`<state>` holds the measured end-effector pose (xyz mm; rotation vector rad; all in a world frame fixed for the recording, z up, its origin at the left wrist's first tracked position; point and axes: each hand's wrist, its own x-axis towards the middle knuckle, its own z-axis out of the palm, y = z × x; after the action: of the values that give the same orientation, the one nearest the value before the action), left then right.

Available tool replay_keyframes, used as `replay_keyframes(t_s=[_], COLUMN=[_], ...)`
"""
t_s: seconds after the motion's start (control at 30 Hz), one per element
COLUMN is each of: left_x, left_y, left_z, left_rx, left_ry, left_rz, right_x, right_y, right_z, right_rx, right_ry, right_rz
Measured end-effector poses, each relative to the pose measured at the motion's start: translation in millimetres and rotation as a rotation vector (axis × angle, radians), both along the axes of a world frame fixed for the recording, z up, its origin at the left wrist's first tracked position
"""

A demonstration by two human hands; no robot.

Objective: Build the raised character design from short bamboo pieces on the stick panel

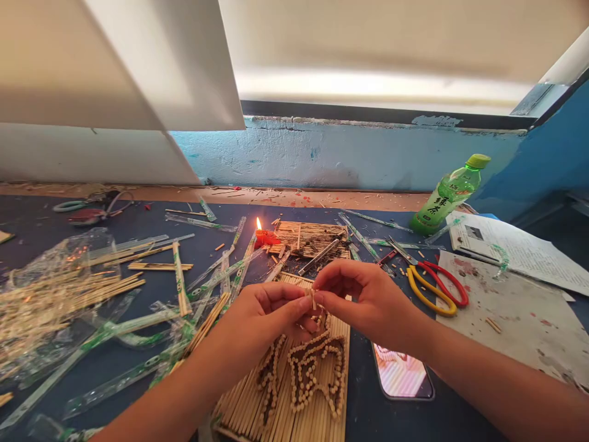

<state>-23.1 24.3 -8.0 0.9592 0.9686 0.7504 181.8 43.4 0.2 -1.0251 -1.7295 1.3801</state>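
Note:
My left hand and my right hand meet above a panel of glued bamboo sticks. Between their fingertips is a small piece of pale stick, pinched from both sides; its far end is hidden by fingers. On the panel below, short cut stick ends stand in beaded outlines. Beyond my hands, a smaller stick panel bears dark burnt crumbs and a slim metal tool. Beside it a red candle burns with an upright flame.
Loose sticks and plastic wrappers cover the left side. To the right lie red-and-yellow-handled scissors, a lit phone, a stained sheet and printed paper. A green tea bottle stands at the back right.

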Motion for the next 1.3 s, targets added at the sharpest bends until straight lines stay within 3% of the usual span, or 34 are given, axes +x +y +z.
replay_keyframes(t_s=[0.3,0.6,0.7,0.87,1.0,1.17,1.3], left_x=[1.3,-0.8,-1.5,0.8,3.0,3.7,3.0], left_y=[0.7,-2.4,-3.0,-4.2,-6.2,-6.2,-6.3], left_z=[-5.7,-0.9,0.5,4.4,4.3,3.3,2.1], left_rx=[-0.102,-0.074,-0.068,-0.056,-0.118,-0.146,-0.149], left_ry=[-0.194,-0.155,-0.139,-0.039,-0.031,-0.03,-0.021], left_rz=[-0.031,-0.056,-0.098,-0.131,-0.099,-0.113,-0.106], right_x=[1.8,4.6,8.2,42.7,77.9,86.7,82.6], right_y=[0.0,1.1,0.9,10.6,25.8,36.0,36.3], right_z=[-1.0,-4.6,2.8,26.6,21.1,3.5,8.9], right_rx=[0.114,0.431,0.489,0.339,0.203,0.175,0.15], right_ry=[-0.088,-0.182,-0.234,-0.628,-0.988,-1.037,-1.046], right_rz=[0.012,0.059,0.121,0.242,0.245,0.25,0.244])
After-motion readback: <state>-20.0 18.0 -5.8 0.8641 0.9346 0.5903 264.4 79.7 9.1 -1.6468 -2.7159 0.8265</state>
